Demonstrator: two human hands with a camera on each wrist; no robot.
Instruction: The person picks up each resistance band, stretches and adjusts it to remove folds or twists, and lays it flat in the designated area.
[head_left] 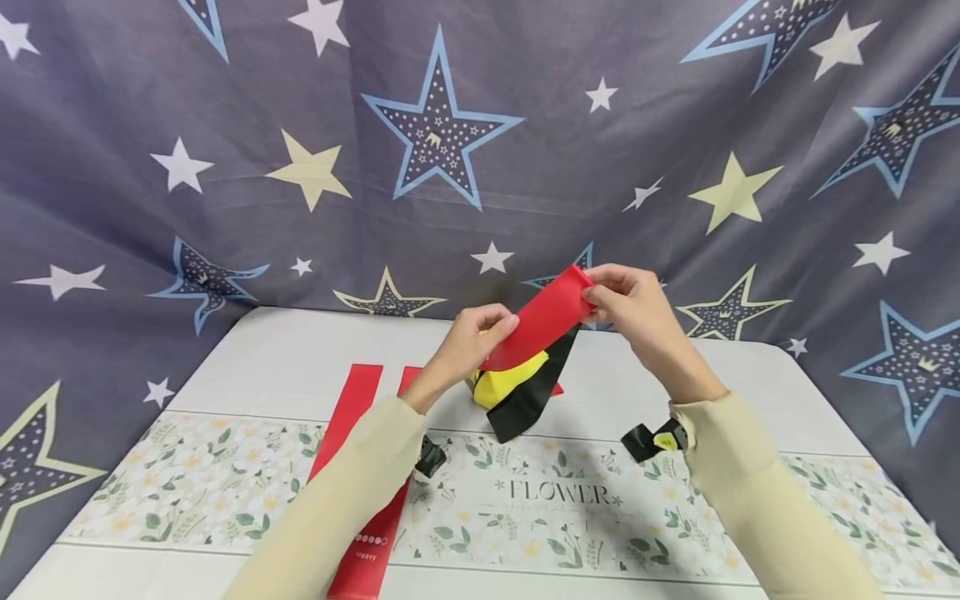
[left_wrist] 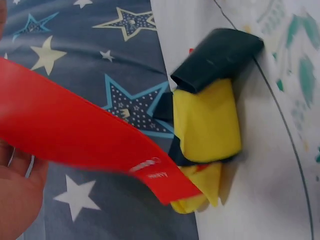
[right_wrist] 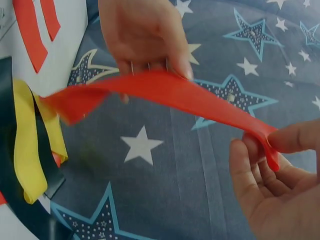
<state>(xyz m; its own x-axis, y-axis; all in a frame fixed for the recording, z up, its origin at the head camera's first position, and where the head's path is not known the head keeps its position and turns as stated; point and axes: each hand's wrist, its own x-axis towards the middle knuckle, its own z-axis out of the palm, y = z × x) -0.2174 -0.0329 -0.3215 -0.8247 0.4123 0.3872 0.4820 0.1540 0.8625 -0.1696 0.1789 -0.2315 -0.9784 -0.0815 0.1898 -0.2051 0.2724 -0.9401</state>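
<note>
A red resistance band (head_left: 542,323) is stretched out slantwise above the table, raised at its right end. My right hand (head_left: 633,307) pinches that end between thumb and fingers. Farther along, my left hand (head_left: 468,340) pinches the band's edge, thumb in front. In the right wrist view the held band (right_wrist: 160,90) twists slightly, its far end hanging over a loose heap. That heap holds a yellow band (left_wrist: 207,122) and a black band (left_wrist: 217,55), folded and overlapping. Some red shows among them; how the bands lie underneath is hidden.
Two red bands lie flat at the left, one (head_left: 358,392) behind and another (head_left: 367,554), marked "Heavy", partly under my left forearm. A floral runner (head_left: 562,533) crosses the white table (head_left: 292,350). Behind hangs a star-patterned cloth (head_left: 525,192).
</note>
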